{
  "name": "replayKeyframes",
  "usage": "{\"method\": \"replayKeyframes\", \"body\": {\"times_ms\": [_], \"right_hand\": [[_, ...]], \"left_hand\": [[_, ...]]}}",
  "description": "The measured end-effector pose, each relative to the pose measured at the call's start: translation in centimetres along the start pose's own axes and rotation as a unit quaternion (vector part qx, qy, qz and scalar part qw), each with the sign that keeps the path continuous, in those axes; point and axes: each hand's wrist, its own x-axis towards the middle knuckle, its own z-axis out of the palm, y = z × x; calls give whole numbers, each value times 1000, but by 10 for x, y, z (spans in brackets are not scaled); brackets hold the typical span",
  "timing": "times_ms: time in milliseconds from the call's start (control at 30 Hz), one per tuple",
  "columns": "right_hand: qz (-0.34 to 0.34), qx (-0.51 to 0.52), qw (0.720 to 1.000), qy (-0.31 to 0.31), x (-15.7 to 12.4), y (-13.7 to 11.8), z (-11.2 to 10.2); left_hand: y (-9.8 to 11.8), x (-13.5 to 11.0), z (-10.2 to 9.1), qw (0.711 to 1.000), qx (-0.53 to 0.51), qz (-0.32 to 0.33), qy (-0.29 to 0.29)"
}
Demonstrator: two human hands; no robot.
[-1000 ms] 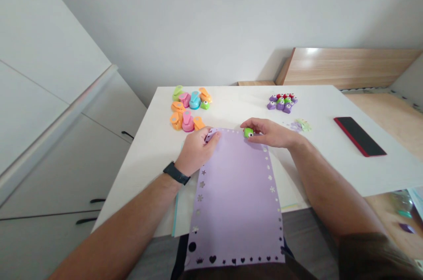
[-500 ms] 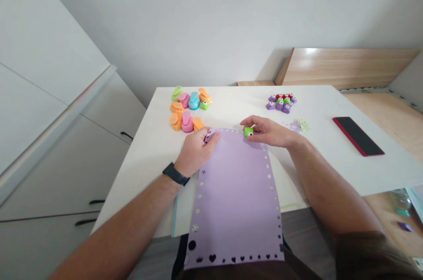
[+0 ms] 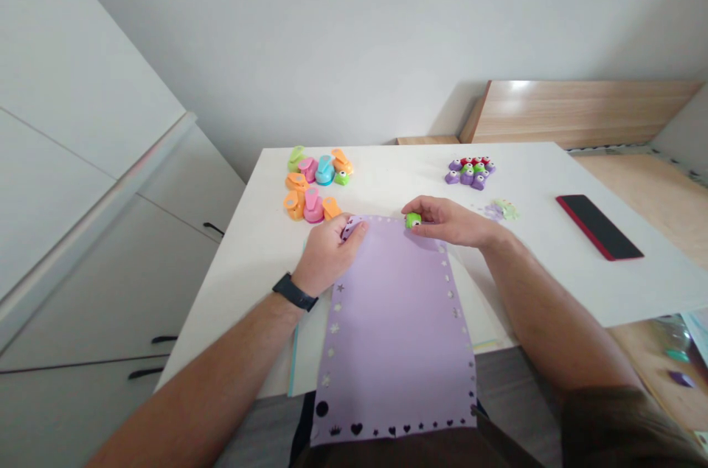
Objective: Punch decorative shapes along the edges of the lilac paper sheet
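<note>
A sheet of purple paper (image 3: 395, 320) with small shapes cut along its edges lies over the table's front edge and hangs past it. My left hand (image 3: 335, 247) grips its far left corner, thumb on top. Between the thumb and fingers of my right hand (image 3: 442, 221) is a small green craft punch (image 3: 413, 220), set at the paper's far edge, right of the middle. Whether the paper sits inside the punch's slot is too small to tell. Stars, hearts, a crown and a round hole show along the near edge and sides.
Larger craft punches in orange, pink (image 3: 313, 205), blue (image 3: 324, 170) and green stand at the table's back left. Several small purple, red and green punches (image 3: 467, 172) cluster at the back right. Paper cut-outs (image 3: 502, 210) and a black-and-red flat object (image 3: 599, 226) lie on the right.
My right hand has shifted the green punch slightly left along the paper's far edge. The paper's near end has swung a little to the right. My left hand keeps its grip.
</note>
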Motion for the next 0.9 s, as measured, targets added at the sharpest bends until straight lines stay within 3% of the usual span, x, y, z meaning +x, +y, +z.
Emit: {"method": "replayKeyframes", "body": {"times_ms": [300, 900], "right_hand": [[23, -37, 999, 26, 2, 0, 0], [17, -59, 998, 5, 1, -6, -3]], "left_hand": [[-1, 0, 1, 1000, -3, -5, -2], [4, -2, -1, 1000, -7, 2, 6]]}}
